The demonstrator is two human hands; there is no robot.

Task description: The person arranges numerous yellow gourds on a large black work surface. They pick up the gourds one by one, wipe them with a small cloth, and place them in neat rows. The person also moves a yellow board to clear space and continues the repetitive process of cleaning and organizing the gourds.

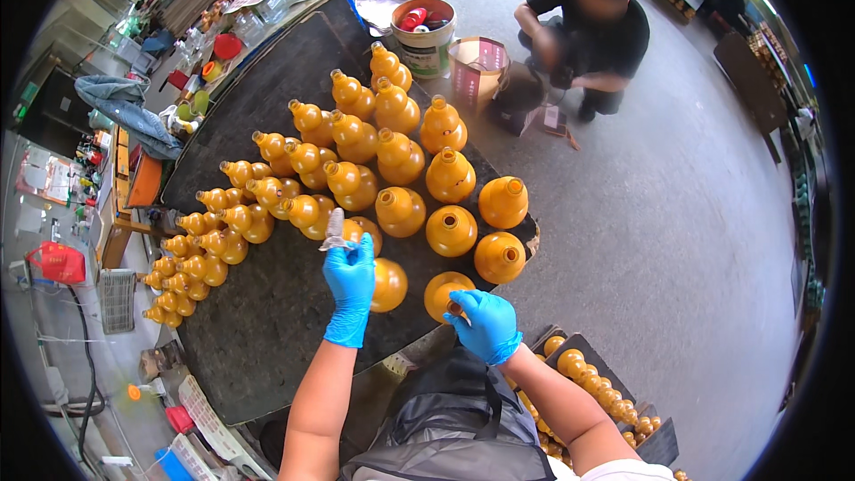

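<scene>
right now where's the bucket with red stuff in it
In the head view, the bucket is at upper centre, immediately left of the cardboard box.

Left hand (349, 281), right hand (485, 325): 2 plain bright-blue gloves (348, 324). Piece (335, 227) in left hand: pale grey. Gourd-shaped bottles (400, 216): amber-orange. Tabletop (258, 338): near-black, paler scuffs. Floor (668, 232), right: mottled grey. Far bucket (424, 61): off-white, green on lower side. Left: red bag (58, 263), faded-blue hanging cloth (129, 116). Near: charcoal apron (445, 450).

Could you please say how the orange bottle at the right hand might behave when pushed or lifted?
The orange bottle would probably feel slippery, given its glossy surface. Its rounded body could roll if toppled. The open neck suggests a hollow, perhaps light, vessel.
</scene>
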